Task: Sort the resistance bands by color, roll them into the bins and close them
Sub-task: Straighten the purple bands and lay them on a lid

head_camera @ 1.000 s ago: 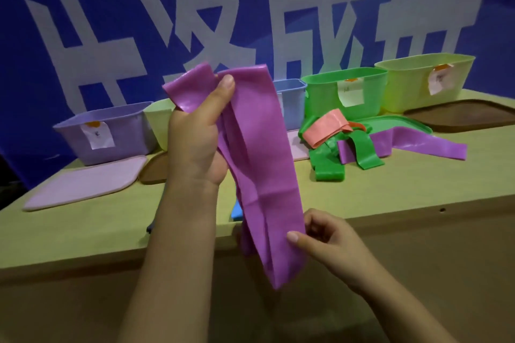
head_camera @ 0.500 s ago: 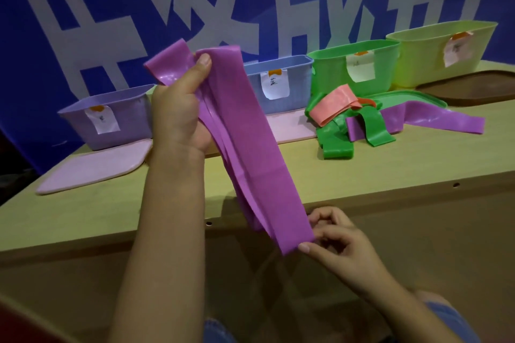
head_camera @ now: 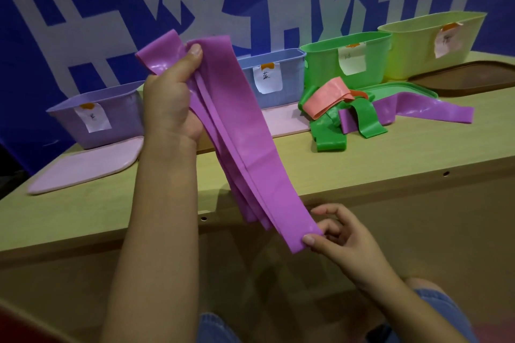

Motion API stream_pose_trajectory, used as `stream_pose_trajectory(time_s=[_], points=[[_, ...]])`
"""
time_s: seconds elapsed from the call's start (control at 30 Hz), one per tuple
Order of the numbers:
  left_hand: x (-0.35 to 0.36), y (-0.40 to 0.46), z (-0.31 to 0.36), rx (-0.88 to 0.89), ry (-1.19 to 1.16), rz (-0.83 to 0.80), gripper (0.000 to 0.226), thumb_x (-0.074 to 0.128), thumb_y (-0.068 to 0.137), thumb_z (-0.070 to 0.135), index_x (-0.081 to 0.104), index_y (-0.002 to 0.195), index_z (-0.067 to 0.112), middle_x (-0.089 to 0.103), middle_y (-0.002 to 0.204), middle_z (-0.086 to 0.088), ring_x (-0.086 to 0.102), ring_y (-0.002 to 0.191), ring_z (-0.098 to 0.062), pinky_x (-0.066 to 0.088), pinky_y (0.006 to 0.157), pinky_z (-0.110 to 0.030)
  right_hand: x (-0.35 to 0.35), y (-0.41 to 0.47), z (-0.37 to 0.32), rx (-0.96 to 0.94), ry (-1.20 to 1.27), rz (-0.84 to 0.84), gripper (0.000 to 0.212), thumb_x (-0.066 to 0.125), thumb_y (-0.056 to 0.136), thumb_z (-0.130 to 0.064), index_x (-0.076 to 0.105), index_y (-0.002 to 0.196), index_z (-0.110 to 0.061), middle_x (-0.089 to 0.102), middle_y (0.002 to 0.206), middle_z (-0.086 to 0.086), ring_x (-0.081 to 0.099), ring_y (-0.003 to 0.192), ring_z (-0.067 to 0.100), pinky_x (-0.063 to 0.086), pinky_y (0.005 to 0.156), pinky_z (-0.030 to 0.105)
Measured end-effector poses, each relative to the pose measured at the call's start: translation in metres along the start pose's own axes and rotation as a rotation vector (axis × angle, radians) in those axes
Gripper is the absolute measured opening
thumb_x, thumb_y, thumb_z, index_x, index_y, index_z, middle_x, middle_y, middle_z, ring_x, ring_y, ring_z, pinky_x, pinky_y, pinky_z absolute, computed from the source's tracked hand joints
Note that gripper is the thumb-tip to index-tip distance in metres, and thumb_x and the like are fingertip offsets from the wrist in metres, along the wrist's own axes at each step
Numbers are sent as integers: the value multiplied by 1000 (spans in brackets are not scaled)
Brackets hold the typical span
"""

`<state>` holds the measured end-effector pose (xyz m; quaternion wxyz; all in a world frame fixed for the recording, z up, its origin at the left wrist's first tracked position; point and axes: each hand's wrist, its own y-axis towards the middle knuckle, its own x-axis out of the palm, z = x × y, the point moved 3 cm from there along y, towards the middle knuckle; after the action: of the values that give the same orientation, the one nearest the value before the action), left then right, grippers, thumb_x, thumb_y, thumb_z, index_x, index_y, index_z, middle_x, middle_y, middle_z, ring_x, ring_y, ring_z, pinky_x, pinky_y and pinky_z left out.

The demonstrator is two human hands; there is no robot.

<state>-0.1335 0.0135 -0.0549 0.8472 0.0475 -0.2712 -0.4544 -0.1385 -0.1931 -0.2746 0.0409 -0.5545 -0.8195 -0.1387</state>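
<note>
Left hand [head_camera: 170, 103] raised over the near edge of the table [head_camera: 111, 203], fist closed around the upper end of a folded purple band [head_camera: 237, 131], thumb pressed on top. Band hangs in several layers, slanting down to the right, off the table's front. Right hand [head_camera: 342, 234] low, in front of the table, pinching the band's bottom end between thumb and fingers. Judged step: straightening the band before rolling it; no roll started yet. Far side of the table holds 4 open bins in a row, each with a paper label: purple bin [head_camera: 106, 114] far left, blue bin [head_camera: 273, 75] partly behind the band, green bin [head_camera: 348, 61], yellow bin [head_camera: 434, 42] far right. All lids off: pink lid [head_camera: 83, 167] lying in front of the purple bin, another pink lid [head_camera: 284, 122] by the blue bin, green lid [head_camera: 395, 89], brown lid [head_camera: 468, 78]. Unsorted pile right of centre: pink band [head_camera: 326, 97] on top of a green band [head_camera: 328, 133], second purple band [head_camera: 418, 108] trailing right. Cannot see inside any bin. Most of the task appears left: sorting, rolling, closing.
</note>
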Motion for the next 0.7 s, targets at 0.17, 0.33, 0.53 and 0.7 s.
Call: stream_pose_trajectory(time_s=[0.17, 0.33, 0.53, 0.7], points=[[0, 2, 1, 31, 43, -56, 9, 63, 88, 7, 65, 88, 16, 69, 69, 7, 69, 73, -9, 56, 72, -30, -3, -6, 1, -4, -172, -17, 9, 79, 67, -13, 70, 68, -12, 65, 64, 3, 57, 62, 7, 44, 60, 17], [4, -7, 1, 43, 51, -86, 13, 59, 89, 3, 65, 89, 14, 70, 67, 7, 69, 69, -9, 54, 64, -26, -5, -3, 4, 90, -245, -30, 17, 74, 76, -12, 60, 67, -6, 56, 58, 0, 49, 58, 12, 40, 55, 19], [11, -31, 4, -1, 50, -247, 11, 58, 89, 4, 64, 94, 13, 69, 80, 0, 68, 76, -12, 55, 67, -28, -4, 4, -48, -47, -616, -109, 43, 72, 55, -53, 65, 94, -35, 68, 95, -12, 64, 89, -4, 51, 78, 15], [24, -53, -4, -40, 130, -346, 11, 60, 87, 6, 65, 92, 14, 69, 80, 1, 68, 78, -13, 58, 72, -31, 23, 21, -146, -505, -355, 76, 30, 71, 78, -43, 61, 102, -27, 67, 97, -9, 64, 92, 2, 52, 77, 15]])
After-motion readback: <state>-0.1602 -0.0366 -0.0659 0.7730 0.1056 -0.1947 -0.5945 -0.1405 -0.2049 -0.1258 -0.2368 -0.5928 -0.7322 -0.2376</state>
